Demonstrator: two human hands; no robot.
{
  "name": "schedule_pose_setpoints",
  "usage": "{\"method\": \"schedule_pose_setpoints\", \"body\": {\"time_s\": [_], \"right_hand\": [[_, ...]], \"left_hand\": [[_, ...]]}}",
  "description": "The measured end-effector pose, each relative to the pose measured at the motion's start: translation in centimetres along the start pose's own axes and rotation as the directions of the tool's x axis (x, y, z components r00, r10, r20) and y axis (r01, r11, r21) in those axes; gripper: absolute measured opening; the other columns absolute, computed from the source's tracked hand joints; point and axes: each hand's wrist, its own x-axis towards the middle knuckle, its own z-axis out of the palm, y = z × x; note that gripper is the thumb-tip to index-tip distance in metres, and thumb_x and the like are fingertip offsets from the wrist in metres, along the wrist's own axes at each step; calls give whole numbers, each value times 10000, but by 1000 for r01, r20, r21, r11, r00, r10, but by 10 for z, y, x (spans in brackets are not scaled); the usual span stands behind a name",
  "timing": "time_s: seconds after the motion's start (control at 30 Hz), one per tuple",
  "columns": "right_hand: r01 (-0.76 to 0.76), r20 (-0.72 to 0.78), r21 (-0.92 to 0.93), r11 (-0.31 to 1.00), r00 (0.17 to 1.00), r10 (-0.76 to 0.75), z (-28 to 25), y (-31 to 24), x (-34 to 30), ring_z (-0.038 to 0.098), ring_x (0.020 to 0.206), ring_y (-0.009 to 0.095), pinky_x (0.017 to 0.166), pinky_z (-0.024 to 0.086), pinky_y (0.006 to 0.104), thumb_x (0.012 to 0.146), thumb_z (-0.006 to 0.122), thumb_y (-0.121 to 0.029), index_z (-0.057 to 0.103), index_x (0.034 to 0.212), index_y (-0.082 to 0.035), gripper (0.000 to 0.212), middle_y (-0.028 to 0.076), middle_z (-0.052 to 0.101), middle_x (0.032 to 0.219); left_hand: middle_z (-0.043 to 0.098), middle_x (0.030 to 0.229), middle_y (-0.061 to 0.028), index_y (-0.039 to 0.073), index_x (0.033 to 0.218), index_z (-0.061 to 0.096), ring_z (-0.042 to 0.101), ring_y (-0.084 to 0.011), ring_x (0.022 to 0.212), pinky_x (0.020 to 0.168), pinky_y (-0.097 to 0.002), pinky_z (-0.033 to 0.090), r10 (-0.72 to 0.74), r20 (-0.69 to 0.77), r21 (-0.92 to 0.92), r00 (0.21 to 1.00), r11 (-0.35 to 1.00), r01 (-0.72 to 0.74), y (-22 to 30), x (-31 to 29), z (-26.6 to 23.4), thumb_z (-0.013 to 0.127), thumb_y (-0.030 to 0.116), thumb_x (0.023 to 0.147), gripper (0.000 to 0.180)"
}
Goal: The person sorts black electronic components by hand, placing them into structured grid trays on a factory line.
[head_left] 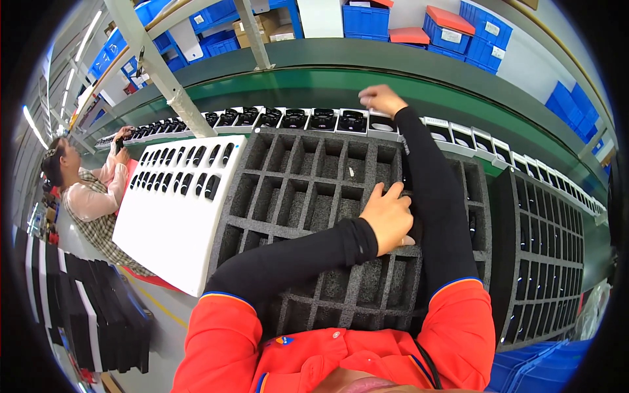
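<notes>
My left hand (388,219) is over the grey foam tray (288,232) in front of me. Its fingers are apart and bent down at the slots, and nothing shows in them. Farther off, my right hand (382,100) is raised over the row of small white boxes, near the green belt. Its fingers point left, loosely apart, and hold nothing that I can see. Just left of it stands an open white box (352,122) with a black item inside. Most slots by my left hand hold nothing; my right arm hides part of the tray's right side.
A white tray (171,226) with rows of black items lies on the left, beside a seated co-worker (92,190). Another dark tray (547,255) with filled slots is on the right. A metal post (167,82) rises beyond the white tray. Blue bins (365,21) line the back.
</notes>
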Motion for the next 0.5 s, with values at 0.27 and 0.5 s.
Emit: {"method": "schedule_pose_setpoints", "body": {"time_s": [0.27, 0.5], "right_hand": [[38, -132, 227, 973, 991, -8, -31, -87, -39, 586, 839, 131, 722, 465, 245, 879, 537, -244, 596, 1059, -9, 302, 70, 630, 938], [173, 305, 257, 951, 919, -250, 10, -131, -43, 570, 705, 85, 623, 468, 228, 858, 582, -233, 612, 956, -7, 248, 32, 618, 810]], "left_hand": [[632, 793, -127, -16, 828, 668, 562, -269, 882, 807, -349, 450, -134, 35, -431, 990, 892, 136, -31, 6, -11, 703, 251, 689, 303], [580, 1000, -193, -23, 1188, 397, 642, -322, 832, 708, -380, 549, -716, 48, -994, 696, -103, -38, -136, -27, -66, 541, 141, 871, 385]]}}
